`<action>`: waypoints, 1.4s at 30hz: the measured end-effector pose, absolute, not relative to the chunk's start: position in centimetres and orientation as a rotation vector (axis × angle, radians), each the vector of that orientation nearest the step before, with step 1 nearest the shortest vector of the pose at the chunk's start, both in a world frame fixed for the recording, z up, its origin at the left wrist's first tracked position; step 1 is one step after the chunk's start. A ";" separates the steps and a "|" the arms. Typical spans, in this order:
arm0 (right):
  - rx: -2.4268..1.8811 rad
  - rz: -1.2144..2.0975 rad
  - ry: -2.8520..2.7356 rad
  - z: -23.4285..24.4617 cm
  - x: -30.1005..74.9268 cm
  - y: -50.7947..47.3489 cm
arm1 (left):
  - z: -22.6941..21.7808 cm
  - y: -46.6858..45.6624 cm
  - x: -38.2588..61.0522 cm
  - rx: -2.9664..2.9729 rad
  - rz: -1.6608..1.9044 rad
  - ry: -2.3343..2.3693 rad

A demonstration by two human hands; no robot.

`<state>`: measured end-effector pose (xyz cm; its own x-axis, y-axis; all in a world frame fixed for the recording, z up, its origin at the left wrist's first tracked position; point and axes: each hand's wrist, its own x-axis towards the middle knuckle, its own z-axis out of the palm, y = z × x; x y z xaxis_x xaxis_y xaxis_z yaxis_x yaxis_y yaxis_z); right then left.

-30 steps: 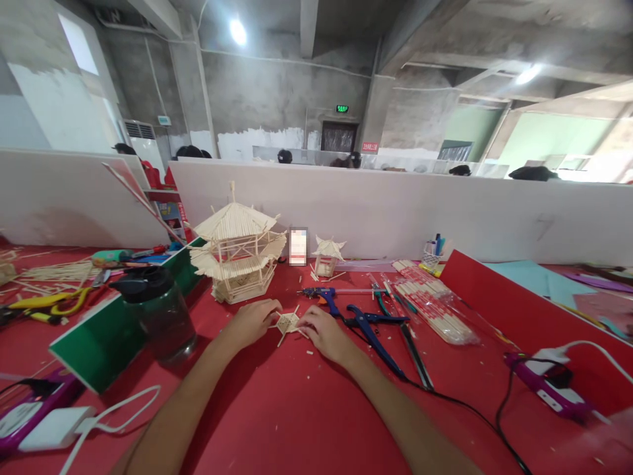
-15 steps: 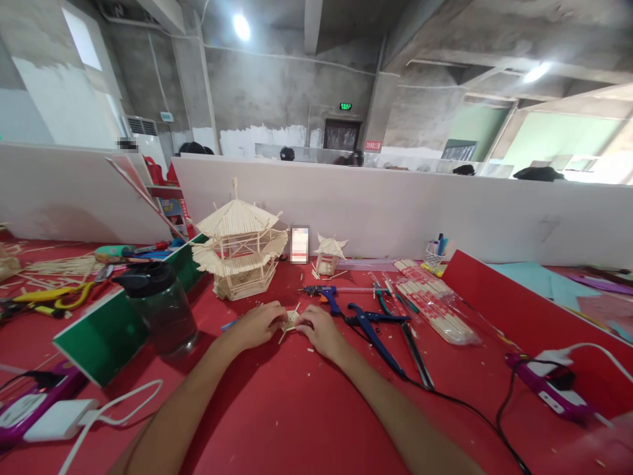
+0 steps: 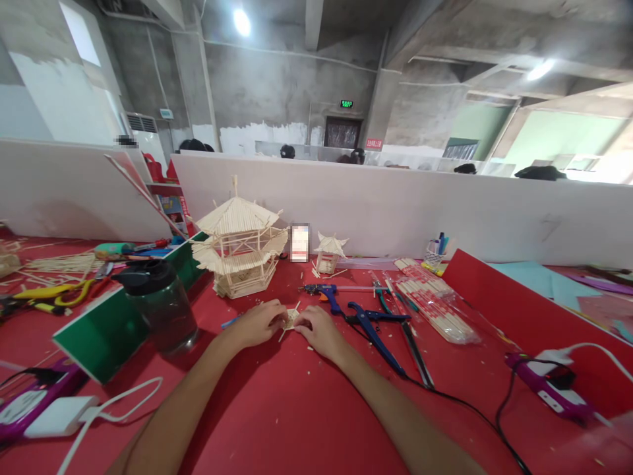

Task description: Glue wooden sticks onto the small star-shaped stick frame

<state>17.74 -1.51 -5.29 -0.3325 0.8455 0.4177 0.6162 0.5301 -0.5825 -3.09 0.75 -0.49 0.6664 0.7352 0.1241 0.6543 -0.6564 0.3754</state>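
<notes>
A small flat piece made of thin wooden sticks point(image 3: 291, 318) lies on the red table point(image 3: 297, 409) between my hands. My left hand point(image 3: 260, 323) pinches its left edge with curled fingers. My right hand point(image 3: 319, 330) presses on its right edge, fingers closed over it. Behind them stands a large two-tier stick pagoda point(image 3: 240, 247), and a small stick pavilion point(image 3: 329, 253) sits further right. A blue glue gun point(image 3: 324, 293) lies just beyond my right hand.
Blue pliers point(image 3: 373, 326) and a pack of sticks point(image 3: 435, 303) lie to the right. A dark jar point(image 3: 158, 307) and a green board point(image 3: 109, 323) stand left. Cables and purple power strips point(image 3: 548, 389) lie at both front corners. A white partition point(image 3: 395, 211) backs the table.
My left hand has closed in on the stick piece, covering more of it. The camera has tilted slightly; the hands otherwise stay in place.
</notes>
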 end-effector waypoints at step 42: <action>-1.230 0.610 -1.973 -3.8 18.8 -1.9 | -0.9 0.5 -2.1 2.550 0.501 1.263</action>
